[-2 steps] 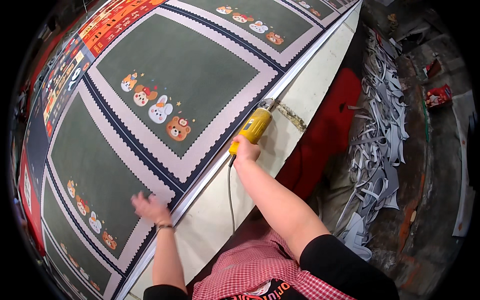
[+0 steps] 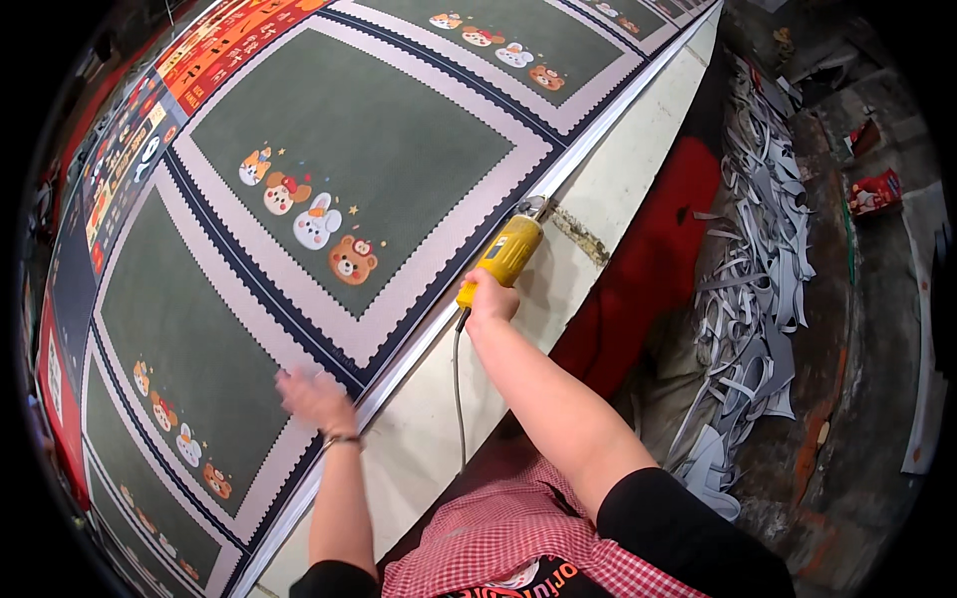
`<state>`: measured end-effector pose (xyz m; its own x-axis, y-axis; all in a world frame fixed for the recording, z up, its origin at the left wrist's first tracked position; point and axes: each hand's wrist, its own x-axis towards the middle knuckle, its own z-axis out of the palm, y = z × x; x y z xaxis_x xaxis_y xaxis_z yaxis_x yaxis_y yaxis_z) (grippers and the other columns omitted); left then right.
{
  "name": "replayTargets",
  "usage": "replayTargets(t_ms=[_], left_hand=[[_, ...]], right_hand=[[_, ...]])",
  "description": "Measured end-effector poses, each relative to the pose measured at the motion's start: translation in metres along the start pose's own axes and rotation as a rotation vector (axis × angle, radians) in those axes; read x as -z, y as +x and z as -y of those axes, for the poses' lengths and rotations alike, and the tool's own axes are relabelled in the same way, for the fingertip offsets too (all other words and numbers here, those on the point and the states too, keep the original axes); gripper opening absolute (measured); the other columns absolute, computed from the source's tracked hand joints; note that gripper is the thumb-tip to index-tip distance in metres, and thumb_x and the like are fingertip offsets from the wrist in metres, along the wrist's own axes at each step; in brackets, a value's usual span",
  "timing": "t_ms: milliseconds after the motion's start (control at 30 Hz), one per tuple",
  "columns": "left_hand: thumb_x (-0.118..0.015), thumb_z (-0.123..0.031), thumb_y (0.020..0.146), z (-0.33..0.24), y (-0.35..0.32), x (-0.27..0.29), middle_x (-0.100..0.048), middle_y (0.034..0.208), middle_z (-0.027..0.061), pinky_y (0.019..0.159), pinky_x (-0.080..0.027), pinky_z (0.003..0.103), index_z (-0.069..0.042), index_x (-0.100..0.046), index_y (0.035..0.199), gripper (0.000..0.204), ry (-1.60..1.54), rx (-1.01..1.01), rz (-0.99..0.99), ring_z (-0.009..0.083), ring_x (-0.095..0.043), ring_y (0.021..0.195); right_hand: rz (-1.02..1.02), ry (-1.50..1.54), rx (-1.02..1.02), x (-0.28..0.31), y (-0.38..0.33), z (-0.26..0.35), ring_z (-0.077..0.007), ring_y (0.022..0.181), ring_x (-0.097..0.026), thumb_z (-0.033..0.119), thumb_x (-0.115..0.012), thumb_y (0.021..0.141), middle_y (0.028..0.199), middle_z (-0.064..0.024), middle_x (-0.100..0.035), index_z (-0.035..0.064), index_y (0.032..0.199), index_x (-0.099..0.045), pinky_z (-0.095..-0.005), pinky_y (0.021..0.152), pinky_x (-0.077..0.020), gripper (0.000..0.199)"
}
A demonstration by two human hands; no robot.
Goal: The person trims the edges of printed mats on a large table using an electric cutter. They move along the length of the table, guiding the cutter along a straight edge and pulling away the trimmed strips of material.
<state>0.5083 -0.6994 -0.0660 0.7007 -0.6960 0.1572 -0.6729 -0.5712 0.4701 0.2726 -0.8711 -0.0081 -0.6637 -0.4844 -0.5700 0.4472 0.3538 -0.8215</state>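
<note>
The yellow power tool (image 2: 509,249) points away from the person and to the right, its long axis roughly parallel to the near right edge of the table (image 2: 638,149). It sits at the border of the printed sheet (image 2: 349,110), its metal head by the white strip (image 2: 404,382) along that border, its body partly over the table's bare margin.

The right hand (image 2: 490,299) is wrapped around the tool's rear end, so the body and head extend forward beyond the fingers. A grey cord (image 2: 459,399) drops from the rear, across the margin, towards the table's near edge.

The left hand (image 2: 317,401), blurred, has loosely spread fingers and no visible hold on anything; it is over the sheet near the same border, well apart from the tool. Whether it touches the sheet, I cannot tell.

Just right of the tool's head, a rough stained strip (image 2: 580,235) crosses the margin towards the table's edge. Beyond that edge are a red area (image 2: 633,284) and a heap of grey scraps (image 2: 753,289).
</note>
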Motion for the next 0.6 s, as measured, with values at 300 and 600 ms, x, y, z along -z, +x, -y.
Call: replayTargets(t_ms=[300,600], left_hand=[[-0.042,-0.047,0.089,-0.207,-0.022,-0.068,-0.005,0.154,0.0128,0.105,-0.001,0.064,-0.017,-0.021,0.145,0.067,0.37,0.245,0.231,0.0335,-0.002,0.141],[-0.045,-0.045,0.088,-0.194,-0.026,-0.08,-0.016,0.153,0.0067,0.108,-0.006,0.059,-0.021,-0.029,0.144,0.063,0.516,0.213,0.084,0.0286,-0.013,0.14]], right_hand=[[0.044,0.004,-0.112,-0.015,0.05,0.057,-0.027,0.078,-0.061,0.006,-0.07,0.056,0.091,-0.0166,-0.061,-0.0087,0.091,-0.054,-0.0348,0.072,-0.0509,0.041],[0.073,0.002,-0.106,-0.026,0.114,0.106,-0.0257,0.076,-0.061,0.006,-0.07,0.054,0.088,-0.016,-0.061,-0.009,0.088,-0.054,-0.0338,0.07,-0.0504,0.041]])
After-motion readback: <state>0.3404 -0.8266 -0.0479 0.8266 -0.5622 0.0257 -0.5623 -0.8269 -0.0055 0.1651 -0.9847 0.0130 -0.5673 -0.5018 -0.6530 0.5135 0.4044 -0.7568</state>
